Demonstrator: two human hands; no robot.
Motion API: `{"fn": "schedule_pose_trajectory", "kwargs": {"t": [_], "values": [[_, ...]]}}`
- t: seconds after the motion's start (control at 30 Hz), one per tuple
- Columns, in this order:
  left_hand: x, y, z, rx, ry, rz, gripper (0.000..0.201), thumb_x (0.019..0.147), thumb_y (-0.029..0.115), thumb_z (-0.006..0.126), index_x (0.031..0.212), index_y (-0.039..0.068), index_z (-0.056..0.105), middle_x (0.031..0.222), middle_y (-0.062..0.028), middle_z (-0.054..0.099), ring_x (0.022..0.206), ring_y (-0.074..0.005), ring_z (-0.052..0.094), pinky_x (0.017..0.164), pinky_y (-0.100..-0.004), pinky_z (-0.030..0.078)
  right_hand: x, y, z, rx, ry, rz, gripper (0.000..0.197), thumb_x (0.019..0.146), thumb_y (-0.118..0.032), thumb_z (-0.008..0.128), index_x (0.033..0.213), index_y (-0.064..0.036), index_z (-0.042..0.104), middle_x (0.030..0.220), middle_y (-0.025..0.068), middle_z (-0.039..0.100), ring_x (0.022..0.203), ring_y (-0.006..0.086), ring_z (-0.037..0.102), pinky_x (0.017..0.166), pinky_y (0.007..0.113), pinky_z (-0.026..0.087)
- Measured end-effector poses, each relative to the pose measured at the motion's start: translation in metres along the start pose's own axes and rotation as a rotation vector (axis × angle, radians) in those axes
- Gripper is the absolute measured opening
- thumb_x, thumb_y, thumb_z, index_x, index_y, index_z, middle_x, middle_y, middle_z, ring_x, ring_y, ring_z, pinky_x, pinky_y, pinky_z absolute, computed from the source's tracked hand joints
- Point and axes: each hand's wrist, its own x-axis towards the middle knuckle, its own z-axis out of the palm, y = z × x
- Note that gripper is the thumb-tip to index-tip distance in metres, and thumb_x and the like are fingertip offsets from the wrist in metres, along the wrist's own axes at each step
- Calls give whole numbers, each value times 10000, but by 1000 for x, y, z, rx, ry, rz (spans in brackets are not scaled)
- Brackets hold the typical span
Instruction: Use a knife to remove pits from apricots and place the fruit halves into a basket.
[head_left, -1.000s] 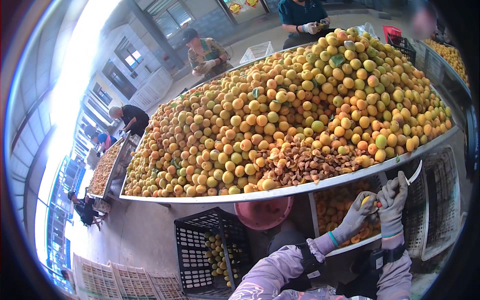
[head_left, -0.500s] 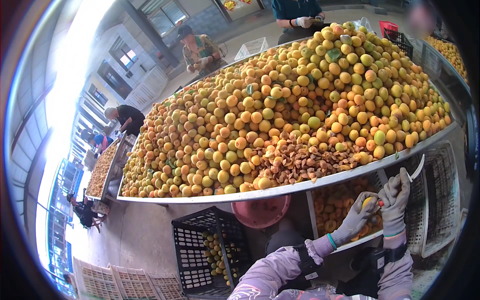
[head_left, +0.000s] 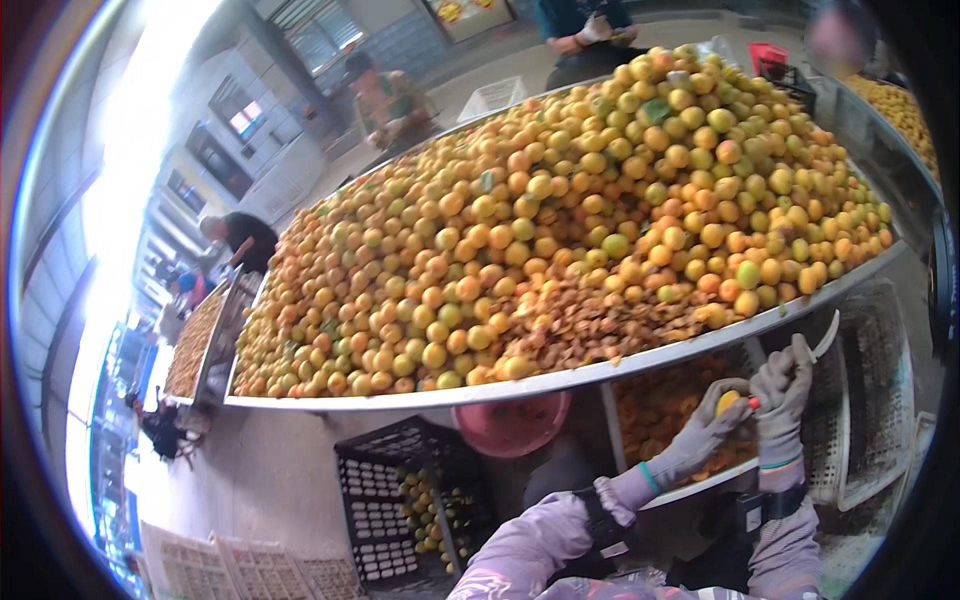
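My left hand [head_left: 702, 428], in a grey glove, is closed around a yellow apricot [head_left: 728, 402]. Close beside it my gloved right hand [head_left: 783, 392] grips a knife [head_left: 828, 338]. The knife's pale curved blade sticks up past the fingers, and a red bit of its handle end shows near the apricot. Both hands are over a white crate [head_left: 634, 492] of opened apricot pieces [head_left: 655, 400], just in front of the table edge. Whole apricots [head_left: 420, 290] are heaped on the table, with a patch of brown pits [head_left: 570, 325] near its front edge.
The table's pale metal rim [head_left: 420, 402] runs in front of me. Beneath it are a pink basin [head_left: 512, 425] and a black crate [head_left: 375, 505] holding some greenish fruit. White crates [head_left: 872, 390] stand at the right. Several people work around other sides.
The whole view has shifted slightly left and is a little blurred. My hands keep their hold on the apricot and the knife, staying close together.
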Motion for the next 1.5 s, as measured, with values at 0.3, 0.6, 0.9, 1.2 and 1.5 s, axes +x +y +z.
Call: {"fn": "schedule_pose_trajectory", "kwargs": {"t": [0.3, 0.6, 0.9, 1.2, 1.5], "values": [[-9, -8, -21, 117, 86, -4, 363, 919, 266, 524, 1191, 52, 414, 1003, -95, 547, 804, -174, 589, 742, -287, 508, -5, 23, 20, -34, 230, 89, 513, 922, -395, 422, 483, -140, 344, 398, -32, 252, 318, 105, 242, 351, 255, 224], [-7, 8, 10, 152, -9, -7, 323, 919, 225, 522, 1164, 27, 454, 1088, -92, 513, 914, -147, 558, 785, -270, 494, -12, 6, -8, 242, 251, 119, 492, 910, -379, 454, 482, -157, 358, 405, -47, 251, 323, 99, 246, 341, 261, 196], [3, 18, 9, 382, -3, 66, 308, 919, 202, 523, 1167, 24, 480, 1094, -77, 540, 968, -139, 550, 792, -272, 491, -4, -2, 2, 137, 252, 69, 532, 920, -405, 398, 456, -181, 265, 377, -52, 218, 303, 113, 205, 350, 268, 189], [11, 56, -41, -50, 232, 161, 293, 926, 238, 470, 1114, 14, 480, 874, -101, 563, 792, -162, 591, 717, -290, 529, -6, -2, 8, -51, 306, -44, 449, 900, -419, 469, 539, -158, 407, 414, -54, 254, 306, 91, 228, 335, 251, 218], [50, 125, -144, 582, 638, 408, 254, 867, 268, 614, 911, 23, 567, 693, -35, 575, 539, -79, 533, 461, -195, 424, -7, 1, 14, -26, 385, 58, 394, 871, -423, 532, 585, -173, 428, 432, -64, 250, 310, 87, 224, 337, 242, 220]]}}
